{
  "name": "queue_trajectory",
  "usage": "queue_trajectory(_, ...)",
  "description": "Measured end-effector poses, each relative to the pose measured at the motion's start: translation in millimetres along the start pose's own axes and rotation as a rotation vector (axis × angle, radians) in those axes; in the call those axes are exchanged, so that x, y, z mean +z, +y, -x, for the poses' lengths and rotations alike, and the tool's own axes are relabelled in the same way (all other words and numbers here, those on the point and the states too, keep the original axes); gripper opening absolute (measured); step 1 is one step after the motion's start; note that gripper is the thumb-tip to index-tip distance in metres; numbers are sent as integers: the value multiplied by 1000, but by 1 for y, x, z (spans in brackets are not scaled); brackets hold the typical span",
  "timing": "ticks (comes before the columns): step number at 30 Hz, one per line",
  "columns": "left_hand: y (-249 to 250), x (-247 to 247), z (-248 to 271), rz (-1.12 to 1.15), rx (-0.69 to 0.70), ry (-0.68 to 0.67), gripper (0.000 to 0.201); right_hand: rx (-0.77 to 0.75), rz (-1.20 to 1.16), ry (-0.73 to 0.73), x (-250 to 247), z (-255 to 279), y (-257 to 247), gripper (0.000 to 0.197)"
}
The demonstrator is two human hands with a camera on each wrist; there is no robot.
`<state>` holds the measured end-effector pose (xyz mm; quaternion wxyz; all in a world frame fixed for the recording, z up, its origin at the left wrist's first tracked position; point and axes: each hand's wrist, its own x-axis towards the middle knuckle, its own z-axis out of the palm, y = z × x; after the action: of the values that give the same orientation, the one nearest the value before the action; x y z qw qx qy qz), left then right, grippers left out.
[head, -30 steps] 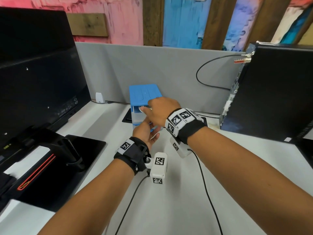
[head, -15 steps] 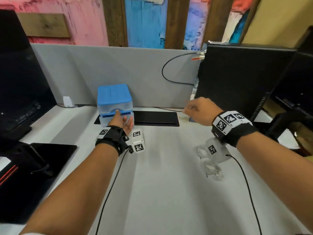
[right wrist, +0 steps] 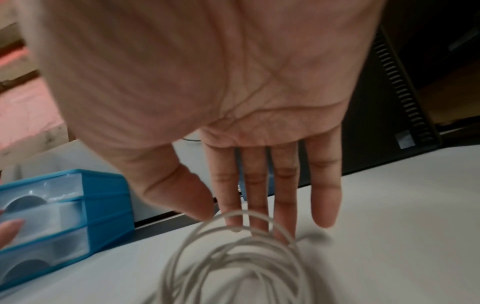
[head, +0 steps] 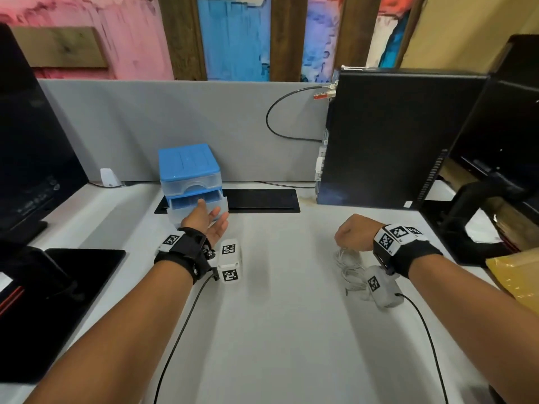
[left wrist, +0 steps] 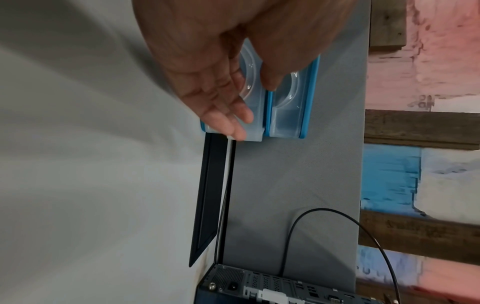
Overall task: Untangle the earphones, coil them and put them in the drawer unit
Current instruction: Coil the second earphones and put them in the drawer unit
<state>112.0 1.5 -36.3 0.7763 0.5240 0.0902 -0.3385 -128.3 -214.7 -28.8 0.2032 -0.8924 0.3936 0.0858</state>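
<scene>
My right hand (right wrist: 207, 92) is hovering with fingers (right wrist: 255, 197) straight and released, tips just above the coiled white earphones (right wrist: 233, 261) lying on the desk (head: 277, 330). My left hand (head: 204, 221) is relaxed, touching the drawer unit (head: 191, 176), its lower drawer (head: 198, 203) pulled out. A careless pinch could unravel the loops.

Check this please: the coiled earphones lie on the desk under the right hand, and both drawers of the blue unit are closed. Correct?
Not fully. The lower drawer of the blue unit is pulled out, at the left hand, as the head view shows. The coiled earphones do lie on the desk under the right hand.
</scene>
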Motion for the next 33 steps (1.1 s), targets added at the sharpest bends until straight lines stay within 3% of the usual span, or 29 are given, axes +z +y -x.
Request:
queue_trajectory(4,-1,-3,0,-28,15,10,43,16,-42,-32,-3,1,-4,28)
queue_trajectory(9,-4,-9,0,-34,22,0,49,-31,84,-111,-8,10,0,31)
queue_trajectory(13,-7,-11,4,-36,33,2,50,-77,154,-51,0,12,4,36)
queue_trajectory(17,-8,-12,8,-41,36,3,49,-123,265,35,8,3,3,8)
queue_trajectory(22,-9,-13,14,-47,42,-11,48,-154,321,60,6,-4,-5,16)
queue_trajectory(29,-16,-23,20,2,19,-72,54,-320,113,249,-55,-12,-78,15)
queue_trajectory(33,-24,-31,26,20,-4,-102,53,-397,23,258,-75,-12,-143,10)
